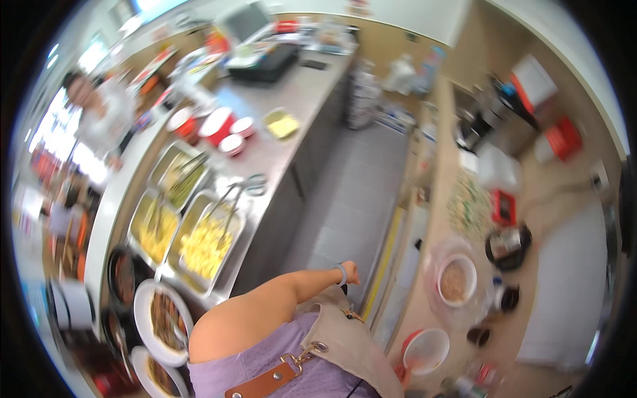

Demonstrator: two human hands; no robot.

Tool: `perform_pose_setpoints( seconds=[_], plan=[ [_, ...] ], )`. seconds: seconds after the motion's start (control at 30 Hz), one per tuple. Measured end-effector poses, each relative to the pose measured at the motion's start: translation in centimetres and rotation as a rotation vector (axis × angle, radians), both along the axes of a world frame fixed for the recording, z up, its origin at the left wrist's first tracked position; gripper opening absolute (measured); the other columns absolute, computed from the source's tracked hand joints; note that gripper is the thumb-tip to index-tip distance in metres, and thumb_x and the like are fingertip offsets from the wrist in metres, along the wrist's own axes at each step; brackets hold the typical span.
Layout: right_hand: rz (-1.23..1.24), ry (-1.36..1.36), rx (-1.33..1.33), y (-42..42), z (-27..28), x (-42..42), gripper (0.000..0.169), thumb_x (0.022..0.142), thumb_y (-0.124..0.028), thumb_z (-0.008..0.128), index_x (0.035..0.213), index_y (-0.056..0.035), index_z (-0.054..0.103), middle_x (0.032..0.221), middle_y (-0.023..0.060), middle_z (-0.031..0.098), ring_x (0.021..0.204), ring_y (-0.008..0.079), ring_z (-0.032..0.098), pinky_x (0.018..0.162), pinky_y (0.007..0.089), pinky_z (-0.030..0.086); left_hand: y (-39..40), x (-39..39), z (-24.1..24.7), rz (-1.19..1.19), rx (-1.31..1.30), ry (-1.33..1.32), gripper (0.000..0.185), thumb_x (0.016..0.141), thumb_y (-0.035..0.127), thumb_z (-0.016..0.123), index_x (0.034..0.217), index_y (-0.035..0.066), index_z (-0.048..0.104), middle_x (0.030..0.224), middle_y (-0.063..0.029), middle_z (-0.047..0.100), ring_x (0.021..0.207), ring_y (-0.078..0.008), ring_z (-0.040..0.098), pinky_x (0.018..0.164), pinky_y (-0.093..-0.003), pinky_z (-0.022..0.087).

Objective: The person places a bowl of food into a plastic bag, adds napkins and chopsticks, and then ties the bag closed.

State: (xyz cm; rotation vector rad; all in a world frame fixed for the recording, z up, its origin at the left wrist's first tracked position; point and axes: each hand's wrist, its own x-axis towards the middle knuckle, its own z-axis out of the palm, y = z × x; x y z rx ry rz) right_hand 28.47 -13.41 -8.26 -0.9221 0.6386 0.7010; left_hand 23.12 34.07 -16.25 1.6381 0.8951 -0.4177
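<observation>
My left arm reaches forward over the aisle, a pale band round its wrist. The left hand (351,273) looks curled, but blur hides its fingers; nothing is plainly seen in it. Low in the head view my right hand (404,375) grips the rim of a red and white bowl (426,351), which is tilted with its whitish inside showing. Just beyond that bowl, a white tub (457,280) of pinkish-brown food stands in clear plastic on the right-hand counter. Chopped green and pale food (468,206) lies farther along.
On the left stand steel trays (242,234) of yellow food with tongs and large oval dishes (141,318). Red and white tubs (217,125) stand beyond. Grey cabinets and the right counter (497,348) flank the tiled floor (343,174). A person (104,114) is past the left ledge.
</observation>
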Motion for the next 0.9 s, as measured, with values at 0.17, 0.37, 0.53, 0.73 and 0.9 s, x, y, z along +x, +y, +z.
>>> perform_pose_setpoints(
  seconds=[0.17, 0.37, 0.53, 0.73, 0.9],
  plan=[
    [0.306, 0.032, 0.003, 9.4, -3.5, 5.8, 0.037, 0.094, -0.029, 0.054, 0.124, -0.0086, 0.053, 0.113, 0.0049, 0.059, 0.102, 0.0152, 0.054, 0.091, 0.0284, 0.043, -0.5, -11.6, -2.8, 0.326, 0.234, 0.247, 0.041, 0.069, 0.041, 0.074, 0.088, 0.005, 0.069, 0.090, -0.0161, 0.068, 0.088, -0.0310, 0.065, 0.076, -0.0381, 0.052],
    [0.549, 0.012, 0.049, 19.4, -5.2, 6.5, 0.036, 0.094, -0.029, 0.054, 0.123, -0.0078, 0.053, 0.113, 0.0054, 0.060, 0.102, 0.0152, 0.055, 0.091, 0.0285, 0.044, -6.3, -23.3, -4.3, 0.545, 0.446, 0.503, 0.047, 0.068, 0.045, 0.067, 0.097, 0.007, 0.070, 0.100, -0.0159, 0.067, 0.095, -0.0307, 0.064, 0.084, -0.0396, 0.051],
    [0.588, 0.010, 0.029, 20.0, -5.4, 6.2, 0.035, 0.094, -0.028, 0.054, 0.122, -0.0071, 0.054, 0.113, 0.0058, 0.060, 0.102, 0.0152, 0.055, 0.090, 0.0285, 0.044, -8.9, -26.4, -1.2, 0.645, 0.169, 0.568, 0.051, 0.078, 0.047, 0.062, 0.107, 0.006, 0.067, 0.113, -0.0153, 0.064, 0.109, -0.0304, 0.059, 0.090, -0.0415, 0.047],
    [0.594, 0.012, 0.005, 18.6, -5.2, 6.1, 0.034, 0.094, -0.027, 0.053, 0.121, -0.0063, 0.054, 0.113, 0.0064, 0.060, 0.102, 0.0152, 0.055, 0.090, 0.0286, 0.045, -9.8, -26.1, -4.0, 0.793, 0.079, 0.482, 0.053, 0.083, 0.052, 0.055, 0.103, 0.005, 0.068, 0.111, -0.0160, 0.064, 0.107, -0.0332, 0.059, 0.090, -0.0403, 0.047],
    [0.582, 0.008, 0.004, 17.9, -5.1, 6.6, 0.034, 0.094, -0.027, 0.053, 0.120, -0.0056, 0.054, 0.113, 0.0068, 0.060, 0.102, 0.0152, 0.055, 0.089, 0.0287, 0.045, -9.6, -24.2, -6.5, 0.831, 0.148, 0.405, 0.057, 0.084, 0.053, 0.054, 0.100, 0.000, 0.068, 0.110, -0.0212, 0.063, 0.107, -0.0367, 0.058, 0.090, -0.0423, 0.046]
  ],
)
